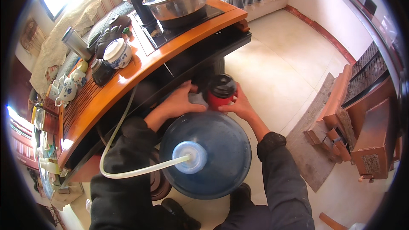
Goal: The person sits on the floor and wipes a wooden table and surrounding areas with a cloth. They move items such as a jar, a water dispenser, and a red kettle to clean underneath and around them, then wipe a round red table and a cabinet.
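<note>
My right hand (239, 104) grips a red container with a black lid (222, 86) from its right side, thumb in front. To its left, my left hand (175, 103) has a small grey item (197, 99), possibly a cloth, between thumb and fingers. Part of that item is hidden, and its exact kind is unclear. Just below both hands stands a large blue water jug (220, 153), upright on the floor. A pale flexible hose (137, 175) enters its light-blue cap (188, 156) and runs up to the table's underside.
A wooden tea table (185, 46) curves overhead to the left. On it are a steel pot with a glass lid (179, 1), a blue-and-white porcelain jar (118, 54), a teapot (67, 88) and a metal tumbler (76, 43). Wooden furniture (370, 140) stands at right.
</note>
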{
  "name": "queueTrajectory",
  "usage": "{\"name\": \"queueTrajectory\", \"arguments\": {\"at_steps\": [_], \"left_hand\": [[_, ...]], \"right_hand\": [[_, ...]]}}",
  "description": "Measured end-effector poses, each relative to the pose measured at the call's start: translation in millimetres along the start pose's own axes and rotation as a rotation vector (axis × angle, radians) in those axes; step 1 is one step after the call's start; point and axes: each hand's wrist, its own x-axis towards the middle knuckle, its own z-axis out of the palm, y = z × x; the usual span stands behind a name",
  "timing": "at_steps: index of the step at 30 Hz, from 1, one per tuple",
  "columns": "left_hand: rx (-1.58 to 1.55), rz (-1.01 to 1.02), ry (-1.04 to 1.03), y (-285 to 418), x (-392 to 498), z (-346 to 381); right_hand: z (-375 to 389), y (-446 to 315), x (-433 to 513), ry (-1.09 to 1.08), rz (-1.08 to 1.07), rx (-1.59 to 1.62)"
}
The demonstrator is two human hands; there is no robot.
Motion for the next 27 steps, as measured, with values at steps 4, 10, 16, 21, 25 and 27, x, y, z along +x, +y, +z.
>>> {"name": "queueTrajectory", "arguments": {"at_steps": [4,10,16,21,25,27], "left_hand": [[0.003,-0.134,0.018,3.5,4.1,-1.3],[-0.150,0.484,0.104,36.6,9.4,47.6],[0.261,0.578,0.078,49.3,46.2,55.8],[-0.115,-0.229,-0.021,32.2,68.1,48.5],[-0.375,-0.052,-0.118,27.5,57.0,55.4],[-0.745,0.010,-0.009,35.4,48.2,63.3]], "right_hand": [[-25.3,18.6,-13.2,0.191,-0.071,-0.067],[-18.3,19.4,-32.2,0.256,-0.046,-0.102],[-1.5,-13.1,-33.5,0.115,-0.003,-0.254],[-0.6,-24.7,-30.4,0.227,-0.118,-0.204],[-7.9,-37.6,-21.7,0.276,-0.277,0.126],[-6.0,-45.0,-15.7,0.270,-0.295,0.240]]}}
